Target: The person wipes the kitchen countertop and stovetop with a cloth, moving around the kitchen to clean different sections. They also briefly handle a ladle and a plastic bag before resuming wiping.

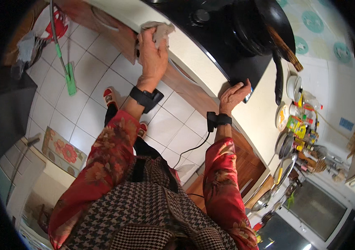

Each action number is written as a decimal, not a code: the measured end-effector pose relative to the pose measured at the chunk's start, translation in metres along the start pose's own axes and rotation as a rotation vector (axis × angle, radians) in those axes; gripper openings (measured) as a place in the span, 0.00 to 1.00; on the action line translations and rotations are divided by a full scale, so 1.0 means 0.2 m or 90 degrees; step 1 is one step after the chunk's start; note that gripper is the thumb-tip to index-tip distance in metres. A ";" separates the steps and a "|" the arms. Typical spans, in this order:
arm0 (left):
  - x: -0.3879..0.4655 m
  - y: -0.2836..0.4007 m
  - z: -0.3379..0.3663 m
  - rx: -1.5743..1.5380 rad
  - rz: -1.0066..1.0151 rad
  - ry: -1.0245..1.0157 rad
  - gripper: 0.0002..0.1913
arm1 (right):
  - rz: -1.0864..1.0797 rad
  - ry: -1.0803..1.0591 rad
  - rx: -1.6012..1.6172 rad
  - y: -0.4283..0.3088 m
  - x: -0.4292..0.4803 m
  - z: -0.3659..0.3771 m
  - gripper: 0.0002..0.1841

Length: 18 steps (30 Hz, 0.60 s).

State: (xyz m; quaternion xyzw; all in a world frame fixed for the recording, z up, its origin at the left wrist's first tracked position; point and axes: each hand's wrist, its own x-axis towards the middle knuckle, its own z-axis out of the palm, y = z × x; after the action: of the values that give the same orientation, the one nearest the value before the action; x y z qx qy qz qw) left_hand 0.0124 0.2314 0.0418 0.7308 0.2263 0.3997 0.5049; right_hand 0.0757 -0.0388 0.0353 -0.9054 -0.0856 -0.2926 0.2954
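Note:
My left hand (153, 59) is closed around a crumpled greyish cloth (164, 32), which lies against the front edge of the pale countertop (210, 65). Lower right, my right hand (233, 97) rests at the near corner of the black glass cooktop (224, 59). Its fingers are extended, and I see nothing held in them; the underside is hidden. Just beside those fingers a small bluish patch (248, 95) shows at the cooktop's edge. A black wok (282, 23) stands on the cooktop, with a wooden utensil (285, 48) across its rim.
A black pan handle (278, 78) juts over the counter. Along the wall stand a lidded white pot (294, 87), a round tub (282, 117), bottles and packets. Below the counter are wooden cabinet fronts (193, 93). A green mop (70, 79) stands on the tiled floor (87, 81).

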 end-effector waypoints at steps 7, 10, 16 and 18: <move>0.04 0.05 0.16 0.314 0.188 -0.160 0.20 | 0.176 0.130 -0.125 0.29 -0.08 -0.38 0.24; 0.02 0.04 0.30 0.451 0.273 -0.184 0.18 | 0.154 0.091 -0.288 0.42 -0.13 -0.44 0.24; -0.17 0.17 0.49 0.440 0.281 -0.242 0.14 | 0.176 0.128 -0.270 0.47 -0.16 -0.39 0.21; -0.29 0.24 0.54 0.415 0.305 -0.266 0.13 | 0.205 0.102 -0.275 0.45 -0.15 -0.39 0.21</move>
State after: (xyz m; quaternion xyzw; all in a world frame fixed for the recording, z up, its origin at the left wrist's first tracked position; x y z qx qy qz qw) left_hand 0.0637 0.1106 0.0462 0.9484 0.0582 0.2569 0.1765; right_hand 0.0434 -0.1569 0.0260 -0.9232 0.1474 -0.3242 0.1440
